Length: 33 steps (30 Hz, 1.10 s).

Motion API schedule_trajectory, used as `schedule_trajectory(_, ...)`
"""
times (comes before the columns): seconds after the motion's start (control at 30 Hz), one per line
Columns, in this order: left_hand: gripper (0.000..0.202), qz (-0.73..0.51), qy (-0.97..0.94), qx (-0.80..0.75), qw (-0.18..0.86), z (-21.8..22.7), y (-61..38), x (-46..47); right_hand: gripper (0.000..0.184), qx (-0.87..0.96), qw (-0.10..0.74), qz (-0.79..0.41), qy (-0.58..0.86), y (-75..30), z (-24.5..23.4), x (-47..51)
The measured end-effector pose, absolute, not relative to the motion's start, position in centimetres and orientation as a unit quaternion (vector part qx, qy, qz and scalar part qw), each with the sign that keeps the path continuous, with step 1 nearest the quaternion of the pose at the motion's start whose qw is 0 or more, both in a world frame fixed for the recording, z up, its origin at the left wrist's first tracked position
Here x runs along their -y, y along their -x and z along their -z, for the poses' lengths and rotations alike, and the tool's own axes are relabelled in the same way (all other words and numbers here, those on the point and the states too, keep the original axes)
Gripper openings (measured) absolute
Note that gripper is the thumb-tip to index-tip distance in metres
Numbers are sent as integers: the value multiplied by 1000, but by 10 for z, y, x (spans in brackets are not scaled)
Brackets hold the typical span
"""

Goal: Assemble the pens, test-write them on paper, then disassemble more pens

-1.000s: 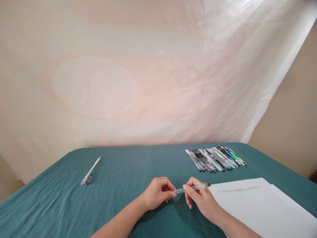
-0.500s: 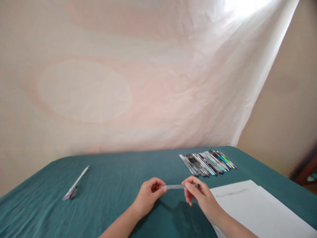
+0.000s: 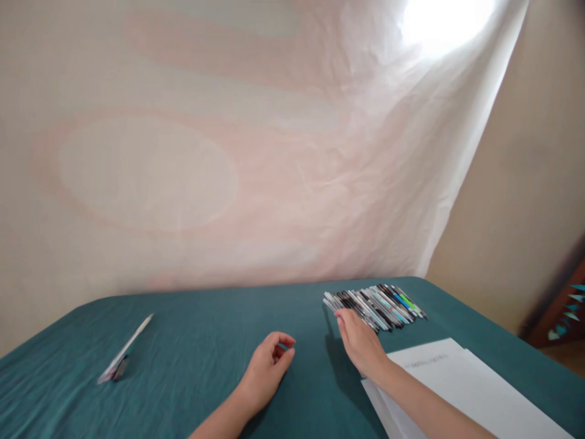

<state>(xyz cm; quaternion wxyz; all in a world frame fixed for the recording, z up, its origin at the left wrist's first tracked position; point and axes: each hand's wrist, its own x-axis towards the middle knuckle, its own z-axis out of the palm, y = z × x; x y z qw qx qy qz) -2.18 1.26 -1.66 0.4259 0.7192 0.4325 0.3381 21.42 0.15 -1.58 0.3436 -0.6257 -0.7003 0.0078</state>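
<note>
pens (image 3: 382, 305) packed close by a blind pinch of the right hand (image 3: 359, 347)

the right hand reaches to the near left end of the row, thumb and fingers curled downward, their tips overlapping the pens in view. whether those fingers grip one i cannot tell; the back of the hand hides the pinch. the left hand (image 3: 269, 371) is released: thumb and fingers stand apart, nothing between them, low over the cloth (image 3: 205, 341).

the main risk, i judge, lies just past the right fingertips. the pens lie side by side at a slant with hardly any gap, so a sideways nudge could pass along the row and fan it out. slim barrels may roll, too, and the cloth, with its creases, might steer one askew. at the row's left end the pens look less even, which could make a clean pinch harder.

behind the right hand, the right forearm (image 3: 432, 402) crosses over the paper (image 3: 466, 381); whether it touches i cannot tell. if it drags, the sheets could slide or crease.

well left of the left hand, a white pen (image 3: 128, 345) lies out of harm's way.
</note>
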Motion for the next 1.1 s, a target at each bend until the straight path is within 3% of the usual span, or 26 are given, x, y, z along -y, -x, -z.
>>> schedule_trajectory(0.3, 19, -315, -763, -416, 381, 21, 23, -13, 19, 704, 202, 142, 666, -218, 31, -14)
schedule_trajectory(0.53, 17, -304, -790, -395, 357, 16, 20, -10, 19, 734, 255, 85, 623, -214, 18, 2)
schedule_trajectory(0.73, 29, -279, -823, -381, 315, 15, 20, -9, 17, 755, 256, 52, 601, -211, 11, 7)
schedule_trajectory(1.1, 31, -273, -834, -365, 311, 15, 20, -7, 42, 607, 133, 58, 781, -310, 5, -35)
